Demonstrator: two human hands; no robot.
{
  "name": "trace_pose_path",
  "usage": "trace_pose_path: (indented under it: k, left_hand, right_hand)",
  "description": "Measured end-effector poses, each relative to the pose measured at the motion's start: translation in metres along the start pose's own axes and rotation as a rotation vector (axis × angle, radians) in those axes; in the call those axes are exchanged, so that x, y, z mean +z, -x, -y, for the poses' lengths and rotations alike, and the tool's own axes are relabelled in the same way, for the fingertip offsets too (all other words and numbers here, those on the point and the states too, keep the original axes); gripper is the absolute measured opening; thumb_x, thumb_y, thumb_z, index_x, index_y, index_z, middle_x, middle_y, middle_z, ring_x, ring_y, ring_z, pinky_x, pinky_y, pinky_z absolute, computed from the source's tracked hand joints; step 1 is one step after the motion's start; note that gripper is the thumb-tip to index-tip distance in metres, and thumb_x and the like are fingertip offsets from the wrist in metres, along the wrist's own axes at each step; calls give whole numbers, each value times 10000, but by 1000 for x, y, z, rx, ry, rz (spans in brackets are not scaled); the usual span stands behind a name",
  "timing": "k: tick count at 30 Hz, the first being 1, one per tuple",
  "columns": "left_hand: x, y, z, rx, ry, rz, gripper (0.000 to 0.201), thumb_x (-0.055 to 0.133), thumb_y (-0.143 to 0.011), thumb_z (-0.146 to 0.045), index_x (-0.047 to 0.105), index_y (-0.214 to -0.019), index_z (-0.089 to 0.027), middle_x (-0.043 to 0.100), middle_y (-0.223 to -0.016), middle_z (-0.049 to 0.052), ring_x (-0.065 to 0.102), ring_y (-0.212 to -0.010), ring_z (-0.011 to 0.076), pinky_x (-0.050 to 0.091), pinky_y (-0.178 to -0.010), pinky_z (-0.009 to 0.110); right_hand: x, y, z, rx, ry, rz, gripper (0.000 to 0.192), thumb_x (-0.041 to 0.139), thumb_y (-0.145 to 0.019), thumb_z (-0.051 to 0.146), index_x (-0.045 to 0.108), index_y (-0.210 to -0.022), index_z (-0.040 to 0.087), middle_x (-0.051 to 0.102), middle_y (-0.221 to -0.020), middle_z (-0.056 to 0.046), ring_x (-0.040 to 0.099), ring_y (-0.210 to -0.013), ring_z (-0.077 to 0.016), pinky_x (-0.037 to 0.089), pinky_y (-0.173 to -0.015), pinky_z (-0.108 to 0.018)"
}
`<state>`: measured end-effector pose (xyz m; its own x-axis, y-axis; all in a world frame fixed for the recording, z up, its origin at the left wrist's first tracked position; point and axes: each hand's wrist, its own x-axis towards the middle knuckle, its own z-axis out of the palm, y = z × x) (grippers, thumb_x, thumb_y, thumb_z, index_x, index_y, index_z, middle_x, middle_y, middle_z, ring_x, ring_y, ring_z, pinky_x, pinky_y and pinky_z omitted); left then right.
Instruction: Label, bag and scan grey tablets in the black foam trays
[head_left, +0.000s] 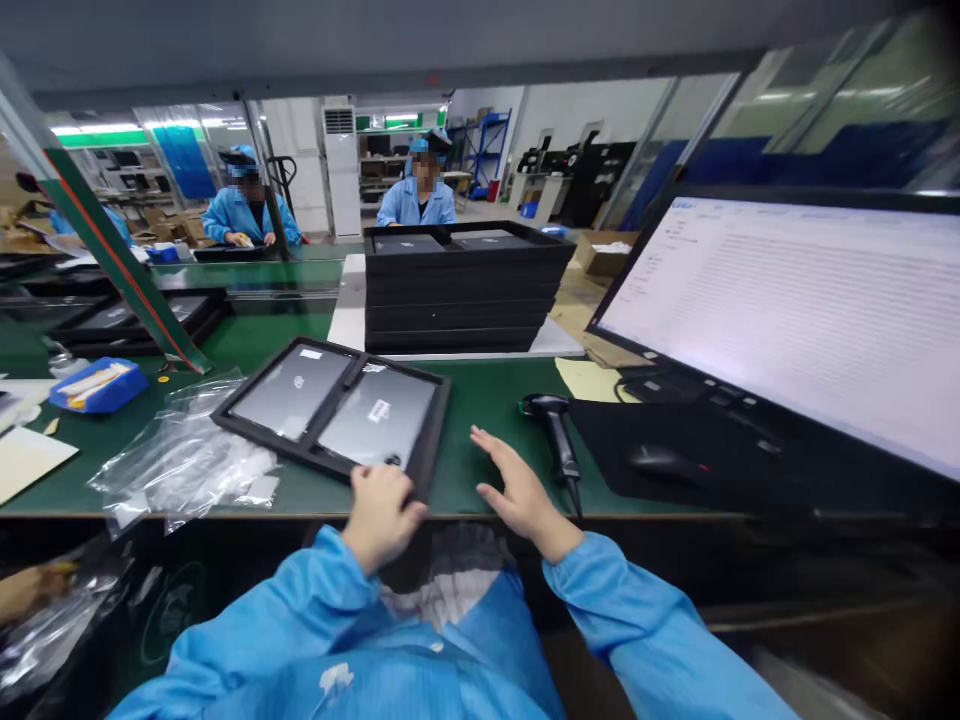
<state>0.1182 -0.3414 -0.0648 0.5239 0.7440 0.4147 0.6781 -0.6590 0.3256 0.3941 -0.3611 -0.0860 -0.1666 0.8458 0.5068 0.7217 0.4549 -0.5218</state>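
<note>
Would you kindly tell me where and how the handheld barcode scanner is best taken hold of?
Probably around the middle of its handle, with the right hand coming from the near side and slightly above. The barcode scanner lies with its slim handle pointing toward the person and its wider head at the far end.

On the green bench (484,392): tray (435,425), scanner (558,440), apparently plastic bags (191,440).

We count two silver panels (401,415) in the nearest tray (434,430), one scanner (559,440), one mouse (660,460) and one monitor (795,310).
</note>
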Motion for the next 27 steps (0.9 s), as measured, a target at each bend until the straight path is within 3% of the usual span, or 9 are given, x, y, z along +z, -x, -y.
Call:
trace_pose_path:
  k: [3,8,10,12,15,17,21,24,27]
  left_hand:
    - [29,1,-51,145,-86,190,262,504,-992,-359,646,-1092,-164,654,-1087,166,601,-1057,320,464,-884,506]
    - [47,-34,-102,292,-129,304,269,384,-1011,-163,644,-1063,-116,629,-1006,159,608,-1015,297,496,-870,444]
    - [55,-50,-117,297,-133,323,306,368,-1011,-143,655,-1102,-83,640,-1052,181,617,-1031,292,502,-900,428]
    - [58,-63,-127,316,-127,327,339,410,-987,-121,644,-1220,-44,643,-1197,216,619,-1129,299,490,-993,430]
    - [36,-84,-121,451,-11,407,402,553,-947,-210,647,-1309,-62,641,-1337,210,601,-1260,319,466,-1084,441]
    - [3,-104,-91,530,138,490,360,558,-970,-343,720,-1224,-145,713,-1241,152,656,-1186,296,504,-1023,403]
    - [-63,-158,30,163,311,434,400,557,-950,-472,730,-1249,-271,730,-1265,52,696,-1120,266,519,-964,338]
    - [-73,-179,136,-300,316,160,351,621,-881,-415,764,-1122,-203,745,-1206,87,673,-1162,310,477,-1067,383]
    - [-55,-176,210,-646,504,-237,311,606,-855,-332,746,-1059,-144,742,-1175,134,674,-1148,307,486,-1074,402]
  right_hand:
    - [-4,5,8,56,47,-212,566,382,-1016,582,569,-1409,219,581,-1500,-172,474,-1476,-338,405,-1199,-601]
    - [-42,-12,1,242,320,-462,373,570,-944,445,649,-1210,196,620,-1413,-210,496,-1433,-376,362,-1200,-634]
    - [-64,-27,-14,464,406,-445,393,638,-900,409,656,-1194,149,643,-1352,-244,545,-1370,-401,382,-1174,-625]
    - [-83,-42,-31,731,389,-314,435,716,-853,382,655,-1189,113,691,-1244,-245,619,-1267,-408,446,-1110,-590]
    - [-97,-58,-48,1018,197,-159,418,810,-795,334,662,-1117,113,732,-1119,-197,685,-1156,-356,529,-998,-466]
    - [-96,-63,-50,1109,50,-133,280,808,-802,278,665,-993,130,743,-1027,-158,710,-1076,-303,560,-901,-377]
    - [-80,-68,-49,1191,-104,-54,97,677,-885,155,613,-813,143,682,-696,-64,681,-661,-177,543,-612,-261]
    - [-71,-82,-49,1219,-156,2,116,653,-863,89,588,-780,140,627,-594,-30,595,-520,-128,496,-507,-223]
    - [-70,-111,-44,1198,-159,25,139,636,-836,65,569,-756,155,603,-572,-15,549,-486,-112,463,-463,-208]
